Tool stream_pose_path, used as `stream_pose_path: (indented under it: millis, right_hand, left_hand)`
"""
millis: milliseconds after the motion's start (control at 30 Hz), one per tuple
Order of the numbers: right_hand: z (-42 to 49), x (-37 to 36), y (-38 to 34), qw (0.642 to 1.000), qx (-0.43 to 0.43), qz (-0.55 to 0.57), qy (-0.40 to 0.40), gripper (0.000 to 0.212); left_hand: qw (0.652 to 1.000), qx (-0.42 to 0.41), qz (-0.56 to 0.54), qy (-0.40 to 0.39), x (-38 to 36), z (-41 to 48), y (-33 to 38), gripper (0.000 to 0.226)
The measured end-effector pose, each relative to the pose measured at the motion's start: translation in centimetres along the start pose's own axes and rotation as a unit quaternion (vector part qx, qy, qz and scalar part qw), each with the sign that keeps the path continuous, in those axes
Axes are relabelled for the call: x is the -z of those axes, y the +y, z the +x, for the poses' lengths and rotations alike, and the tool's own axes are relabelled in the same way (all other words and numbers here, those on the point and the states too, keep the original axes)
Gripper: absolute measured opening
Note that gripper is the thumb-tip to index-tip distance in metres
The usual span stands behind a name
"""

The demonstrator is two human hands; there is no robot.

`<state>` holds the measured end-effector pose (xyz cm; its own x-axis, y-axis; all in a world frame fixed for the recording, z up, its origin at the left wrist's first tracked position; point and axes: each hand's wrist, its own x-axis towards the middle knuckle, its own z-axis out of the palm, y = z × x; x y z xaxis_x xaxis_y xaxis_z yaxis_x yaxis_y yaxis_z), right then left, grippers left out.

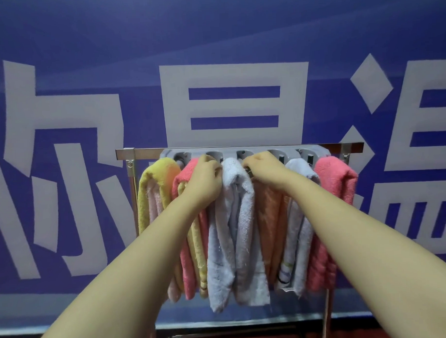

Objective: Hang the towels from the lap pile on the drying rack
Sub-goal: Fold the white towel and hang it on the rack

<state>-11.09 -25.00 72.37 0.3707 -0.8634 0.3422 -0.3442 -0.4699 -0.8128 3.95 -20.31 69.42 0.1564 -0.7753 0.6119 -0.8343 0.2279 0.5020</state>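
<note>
Both my hands are up at the top of the drying rack (145, 153). My left hand (207, 170) and my right hand (263, 166) have their fingers curled tight. They grip the top of the middle white towel (235, 231), one hand on each side of it. That towel hangs down long from the rack, right between my two arms.

I count six towels that I can tell apart. From left to right there is one yellow towel (148, 196), one left pink towel (187, 271), the middle white towel, one orange towel (269, 217), one striped white towel (298, 229) and one right pink towel (337, 180). So that is two pink, two white, one yellow and one orange. They hang close, side by side, touching each other. A thin yellow strip (197, 245) hangs next to the left pink towel, and I cannot tell if it is a towel of its own.

Behind the towel tops is a grey holder (165, 154) with five round slots in a row. Behind the rack is a blue wall (212, 30) with big white signs painted on it.
</note>
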Motion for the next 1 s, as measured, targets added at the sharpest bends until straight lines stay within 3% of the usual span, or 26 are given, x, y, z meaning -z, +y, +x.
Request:
stream_pose_path:
  millis: [67, 100, 200, 233, 367, 467, 633, 833, 933, 1000]
  right_hand:
    - [-1.0, 0.5, 0.0, 0.995, -0.024, 0.083, -0.053, 0.012]
    - [-1.2, 0.7, 0.3, 0.994, -0.016, 0.067, -0.079, 0.018]
    - [-1.8, 1.0, 1.7, 0.98, 0.02, -0.137, -0.145, 0.083]
    - [-2.0, 0.8, 1.9, 0.971, 0.03, -0.182, -0.15, 0.092]
    - [-2.7, -0.2, 2.9, 0.966, 0.076, -0.224, -0.101, 0.072]
    - [-3.2, -0.1, 3.2, 0.98, 0.071, -0.18, -0.041, 0.047]
    - [-3.6, -1.1, 2.9, 0.98, 0.048, -0.189, 0.04, 0.024]
    - [-3.9, -1.5, 2.9, 0.971, 0.082, -0.215, 0.067, 0.037]
    - [-3.8, -1.8, 3.1, 0.964, 0.1, -0.24, 0.059, 0.024]
    - [-3.7, -1.8, 3.1, 0.963, 0.106, -0.241, 0.056, 0.028]
  left_hand:
    - [0.999, -0.013, -0.042, 0.009, 0.2, -1.0, -0.1, 0.017]
    - [0.998, -0.013, -0.066, 0.011, 0.4, -1.5, 0.1, 0.023]
    - [0.995, -0.003, -0.093, -0.035, 0.7, -2.8, 1.1, 0.049]
    - [0.995, -0.001, -0.089, -0.047, 0.8, -3.2, 1.4, 0.055]
    - [0.995, -0.013, -0.057, -0.081, 0.7, -4.1, 2.0, 0.042]
    - [0.997, -0.016, -0.025, -0.072, 0.2, -4.2, 1.7, 0.036]
    - [0.996, -0.034, -0.01, -0.088, -0.4, -4.5, 1.7, 0.038]
    - [0.99, -0.025, 0.132, -0.045, -1.1, -4.8, 0.8, 0.06]
    - [0.997, -0.012, 0.075, 0.009, -1.4, -4.8, 1.1, 0.03]
    - [0.996, -0.024, 0.078, 0.028, -1.6, -4.7, 1.3, 0.023]
